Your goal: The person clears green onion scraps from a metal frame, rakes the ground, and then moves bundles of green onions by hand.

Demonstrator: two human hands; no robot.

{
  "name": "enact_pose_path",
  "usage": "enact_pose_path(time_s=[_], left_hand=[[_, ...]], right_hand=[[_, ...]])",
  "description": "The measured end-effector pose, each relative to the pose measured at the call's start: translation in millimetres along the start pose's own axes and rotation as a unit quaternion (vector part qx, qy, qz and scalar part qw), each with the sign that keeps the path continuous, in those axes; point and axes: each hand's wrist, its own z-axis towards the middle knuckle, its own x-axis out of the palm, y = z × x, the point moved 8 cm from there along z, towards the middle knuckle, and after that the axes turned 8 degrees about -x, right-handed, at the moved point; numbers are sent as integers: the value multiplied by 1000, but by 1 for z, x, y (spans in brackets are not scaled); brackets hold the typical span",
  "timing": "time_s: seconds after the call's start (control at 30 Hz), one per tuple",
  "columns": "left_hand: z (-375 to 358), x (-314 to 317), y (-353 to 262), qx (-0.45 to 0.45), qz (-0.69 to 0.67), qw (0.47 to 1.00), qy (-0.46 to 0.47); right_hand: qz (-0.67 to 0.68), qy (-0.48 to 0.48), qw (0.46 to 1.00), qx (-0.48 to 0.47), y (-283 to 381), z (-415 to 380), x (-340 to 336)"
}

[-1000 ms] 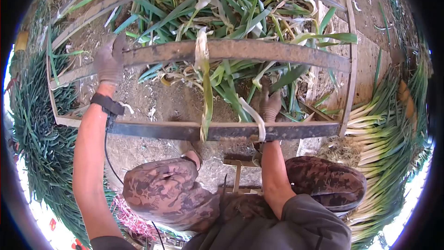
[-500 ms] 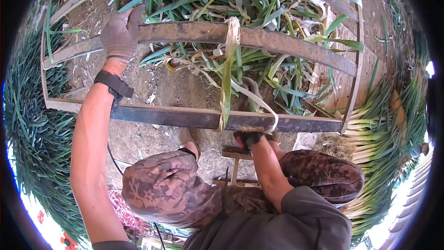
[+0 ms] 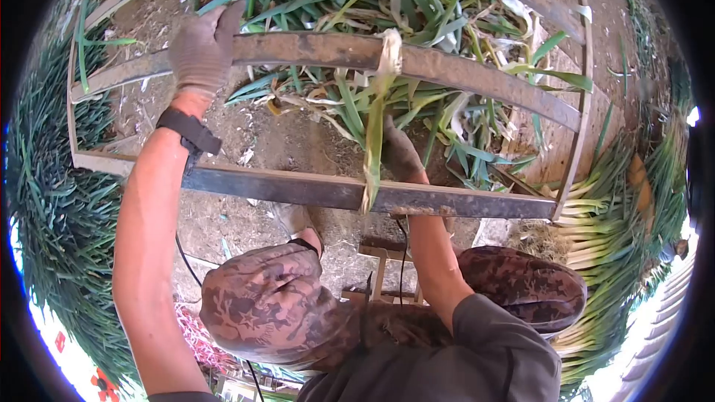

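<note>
My left hand, in a grey-brown knit glove, grips the middle curved bar of a rusty metal rack near its left end. Below the rack, my gloved right hand reaches past the front bar into a heap of loose green leaves. Its fingers are partly covered by leaves, and I cannot tell whether they hold any. Over the middle and front bars hangs a yellow-green leaf strip, just left of that hand.
Bundled long green onions with pale stems lie at the right. A thick bank of green leaves lines the left. Beneath the rack is littered dirt floor. A thin black cable hangs beside my right forearm.
My right hand has moved forward under the rack, toward the leaf heap. The pale strip over its wrist no longer shows. The rack and my left hand appear slightly farther right in view.
</note>
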Motion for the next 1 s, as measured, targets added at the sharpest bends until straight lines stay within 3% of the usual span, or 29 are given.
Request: enact_pose_path(time_s=[0.03,0.07,0.13,0.17,0.23,0.27,0.3,0.33,0.37,0.47,0.5,0.53,0.6,0.67,0.7,0.73,0.8,0.83,0.93,0.97,1.0], left_hand=[[-2,2,0,11,1,1000,0],[-3,4,0,8,3,1000,10],[-1,2,-4,5,5,1000,21],[1,1,-4,1,5,1000,20],[1,3,-1,-9,7,1000,21],[0,4,-1,-10,6,1000,22],[0,5,1,-10,4,1000,23],[1,5,1,-12,2,1000,25],[1,4,-2,2,4,1000,21],[-1,2,-3,-7,-23,1000,17],[-4,-2,-7,-1,-22,1000,6],[-5,-5,-11,8,-22,1000,-11],[2,-10,-9,15,-10,1000,-21],[-1,-4,-9,4,1,1000,2],[-1,-5,-10,7,-7,1000,-1],[0,-5,-12,2,-2,1000,7],[0,-6,-12,-9,13,1000,23],[0,-7,-12,5,10,1000,9],[1,-3,-10,-4,17,1000,21],[1,-3,-11,3,11,1000,9],[-1,-3,-12,5,8,1000,7]], right_hand=[[329,-80,928,156,-40,-10,1],[451,-103,853,243,-98,-37,17],[538,-129,760,340,-147,-60,46],[520,-136,764,356,-157,-60,52],[732,-215,507,400,-168,-66,79],[870,-262,185,375,-160,-67,96],[900,-275,-160,298,-150,-60,101],[818,-252,-484,181,-144,-49,92],[789,-271,-501,231,-138,-43,95],[762,-254,-426,415,-49,-29,119],[696,-103,-462,540,-25,-39,127],[557,-47,-695,452,6,-26,112],[517,-95,-702,481,95,-35,112],[547,-55,-606,575,90,-61,96],[592,-50,-570,567,80,-65,86],[580,-64,-595,552,67,-66,73],[690,-21,-539,483,98,-36,57],[767,-66,-471,431,93,-31,70],[712,-159,-385,565,8,-63,129],[682,-195,-310,633,-4,-81,145],[701,-98,-175,684,-6,-102,155]])
